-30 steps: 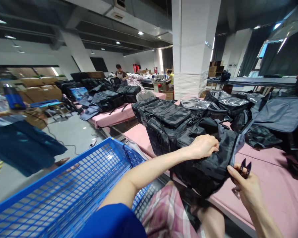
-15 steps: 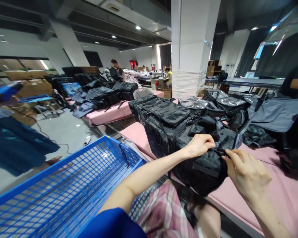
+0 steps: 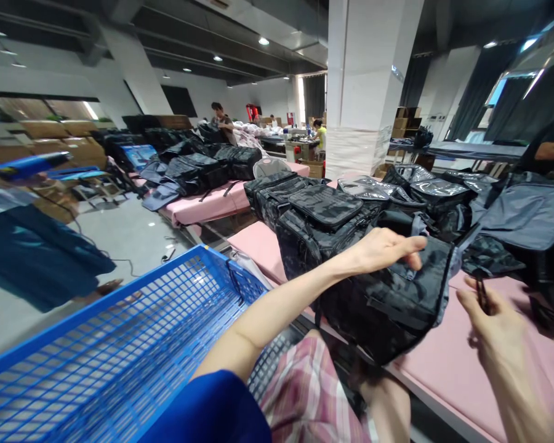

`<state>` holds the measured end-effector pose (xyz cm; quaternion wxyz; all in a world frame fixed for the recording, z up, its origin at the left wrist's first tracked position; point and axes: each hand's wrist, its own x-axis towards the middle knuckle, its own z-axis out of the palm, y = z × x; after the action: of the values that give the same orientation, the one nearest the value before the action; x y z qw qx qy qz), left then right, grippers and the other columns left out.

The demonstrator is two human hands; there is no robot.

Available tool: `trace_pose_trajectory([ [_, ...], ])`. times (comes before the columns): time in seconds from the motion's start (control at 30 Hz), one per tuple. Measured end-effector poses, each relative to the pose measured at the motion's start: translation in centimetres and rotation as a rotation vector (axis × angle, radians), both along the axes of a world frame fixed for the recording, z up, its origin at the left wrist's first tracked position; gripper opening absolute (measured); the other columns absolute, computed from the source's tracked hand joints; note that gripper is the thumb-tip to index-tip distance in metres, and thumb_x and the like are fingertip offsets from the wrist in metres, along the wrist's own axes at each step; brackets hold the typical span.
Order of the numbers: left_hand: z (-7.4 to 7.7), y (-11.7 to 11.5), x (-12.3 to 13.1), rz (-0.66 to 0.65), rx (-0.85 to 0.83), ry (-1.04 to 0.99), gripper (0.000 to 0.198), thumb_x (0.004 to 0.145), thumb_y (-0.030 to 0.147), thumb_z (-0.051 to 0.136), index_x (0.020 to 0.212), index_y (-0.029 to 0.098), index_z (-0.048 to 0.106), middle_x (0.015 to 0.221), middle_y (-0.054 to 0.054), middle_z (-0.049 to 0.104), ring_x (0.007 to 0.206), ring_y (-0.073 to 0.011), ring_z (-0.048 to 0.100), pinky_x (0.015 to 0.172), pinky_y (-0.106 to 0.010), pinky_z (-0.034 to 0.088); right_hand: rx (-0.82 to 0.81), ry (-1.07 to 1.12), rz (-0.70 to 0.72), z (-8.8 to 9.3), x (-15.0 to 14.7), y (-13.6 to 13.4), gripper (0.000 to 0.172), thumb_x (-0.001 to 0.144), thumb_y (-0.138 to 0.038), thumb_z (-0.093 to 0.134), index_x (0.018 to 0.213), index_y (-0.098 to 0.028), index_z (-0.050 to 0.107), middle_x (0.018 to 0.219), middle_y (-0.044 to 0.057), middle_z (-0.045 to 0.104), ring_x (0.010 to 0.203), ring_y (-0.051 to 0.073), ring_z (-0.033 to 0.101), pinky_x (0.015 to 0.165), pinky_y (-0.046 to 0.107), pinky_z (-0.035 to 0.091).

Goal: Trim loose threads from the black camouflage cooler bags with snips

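Note:
My left hand (image 3: pixel 388 249) is closed above the near end of a black-and-grey camouflage bag (image 3: pixel 392 295), its thumb pressed over the curled fingers. Whatever those fingers may pinch is hidden. The bag lies on a pink-covered table (image 3: pixel 471 363), its grey-edged flap toward the right. To the right of the bag, apart from it, my right hand (image 3: pixel 496 326) is closed around small dark thread snips (image 3: pixel 482 295), whose narrow tips point up. Motion blurs this hand a little.
A blue plastic crate (image 3: pixel 120 307) stands on my left. More dark bags (image 3: pixel 207 166) lie on another pink table, and open grey-lined bags (image 3: pixel 526 212) lie at right. A person in a teal skirt (image 3: pixel 41 258) holds a blue tool at left. A white pillar (image 3: pixel 369 92) rises behind.
My right hand has moved right, away from the bag and my left hand, carrying the snips. My left hand has risen slightly and shifted right, and the bag's end panel is more exposed.

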<state>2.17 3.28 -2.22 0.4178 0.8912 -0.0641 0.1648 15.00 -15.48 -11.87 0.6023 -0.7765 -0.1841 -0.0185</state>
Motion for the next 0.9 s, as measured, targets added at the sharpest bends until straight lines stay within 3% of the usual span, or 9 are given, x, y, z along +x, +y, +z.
trace_pose_trajectory([
  [0.07, 1.3, -1.1, 2.0, 0.013, 0.243, -0.143, 0.034, 0.096, 0.029, 0.038, 0.096, 0.013, 0.068, 0.102, -0.004, 0.069, 0.096, -0.0132, 0.061, 0.090, -0.021, 0.043, 0.141, 0.247, 0.047, -0.5, 0.0, 1.4, 0.067, 0.054, -0.066, 0.076, 0.096, -0.015, 0.064, 0.052, -0.005, 0.046, 0.031, 0.008, 0.029, 0.025, 0.023, 0.022],
  [0.13, 2.1, -1.7, 4.3, -0.027, 0.576, -0.228, 0.023, 0.092, 0.021, 0.047, 0.104, 0.015, 0.066, 0.111, -0.007, 0.066, 0.103, -0.0173, 0.058, 0.094, -0.027, 0.041, 0.277, 0.354, 0.078, -0.8, -0.4, 2.7, 0.059, 0.047, -0.060, 0.082, 0.078, -0.015, 0.059, 0.046, -0.006, 0.041, 0.032, 0.009, 0.031, 0.025, 0.021, 0.024],
  [0.23, 2.0, -0.5, 6.0, -0.024, 1.015, -0.122, 0.019, 0.083, 0.031, 0.063, 0.085, 0.013, 0.070, 0.095, -0.014, 0.068, 0.105, -0.0270, 0.055, 0.102, -0.043, 0.031, 0.364, 0.372, 0.091, -1.1, -0.9, 3.1, 0.055, 0.044, -0.052, 0.085, 0.073, -0.016, 0.056, 0.049, -0.005, 0.045, 0.035, 0.009, 0.035, 0.026, 0.021, 0.027],
  [0.3, 1.2, 1.4, 5.3, -0.026, 1.149, -0.019, 0.031, 0.077, 0.044, 0.068, 0.067, 0.014, 0.067, 0.079, -0.014, 0.068, 0.107, -0.0309, 0.053, 0.106, -0.051, 0.022, 0.352, 0.368, 0.079, -1.5, -1.1, 2.7, 0.055, 0.044, -0.051, 0.086, 0.076, -0.015, 0.059, 0.052, -0.004, 0.047, 0.036, 0.009, 0.036, 0.026, 0.020, 0.028],
  [0.47, -1.5, 4.3, 0.3, -0.119, 1.144, -0.107, 0.021, 0.078, 0.037, 0.067, 0.070, 0.018, 0.066, 0.071, -0.009, 0.067, 0.104, -0.0264, 0.051, 0.109, -0.056, 0.015, 0.313, 0.313, 0.135, -3.1, -1.7, 1.3, 0.053, 0.048, -0.052, 0.085, 0.073, -0.014, 0.058, 0.057, -0.003, 0.047, 0.038, 0.007, 0.035, 0.028, 0.019, 0.027],
  [0.53, -2.4, 3.9, -1.7, -0.097, 1.111, -0.164, 0.014, 0.084, 0.030, 0.061, 0.075, 0.021, 0.065, 0.074, -0.005, 0.068, 0.102, -0.0218, 0.052, 0.110, -0.054, 0.013, 0.271, 0.260, 0.185, -3.5, -2.1, 1.0, 0.050, 0.054, -0.054, 0.082, 0.072, -0.015, 0.057, 0.058, -0.003, 0.048, 0.038, 0.007, 0.034, 0.028, 0.020, 0.025],
  [0.63, -4.0, 2.8, -3.9, 0.000, 1.112, -0.280, 0.022, 0.092, 0.019, 0.046, 0.079, 0.023, 0.063, 0.078, 0.000, 0.067, 0.111, -0.0153, 0.050, 0.115, -0.047, 0.005, 0.218, 0.213, 0.215, -3.8, -2.6, 0.7, 0.049, 0.059, -0.057, 0.079, 0.074, -0.015, 0.058, 0.055, -0.004, 0.046, 0.038, 0.007, 0.033, 0.030, 0.020, 0.025],
  [0.8, -7.5, 2.5, -4.5, 0.104, 1.108, -0.543, 0.026, 0.093, 0.014, 0.041, 0.076, 0.022, 0.060, 0.076, 0.004, 0.065, 0.120, -0.0110, 0.049, 0.116, -0.047, -0.002, 0.160, 0.255, 0.157, -3.8, -3.3, -1.1, 0.059, 0.052, -0.061, 0.078, 0.086, -0.015, 0.064, 0.058, -0.002, 0.051, 0.036, 0.007, 0.030, 0.029, 0.021, 0.022],
  [0.9, -7.4, 2.4, -4.4, 0.118, 1.169, -0.539, 0.028, 0.095, 0.017, 0.039, 0.079, 0.022, 0.062, 0.081, 0.003, 0.067, 0.120, -0.0123, 0.050, 0.116, -0.049, 0.006, 0.100, 0.160, 0.105, -3.6, -3.8, -0.6, 0.065, 0.056, -0.064, 0.076, 0.098, -0.015, 0.065, 0.058, -0.001, 0.054, 0.038, 0.011, 0.038, 0.031, 0.022, 0.027],
])
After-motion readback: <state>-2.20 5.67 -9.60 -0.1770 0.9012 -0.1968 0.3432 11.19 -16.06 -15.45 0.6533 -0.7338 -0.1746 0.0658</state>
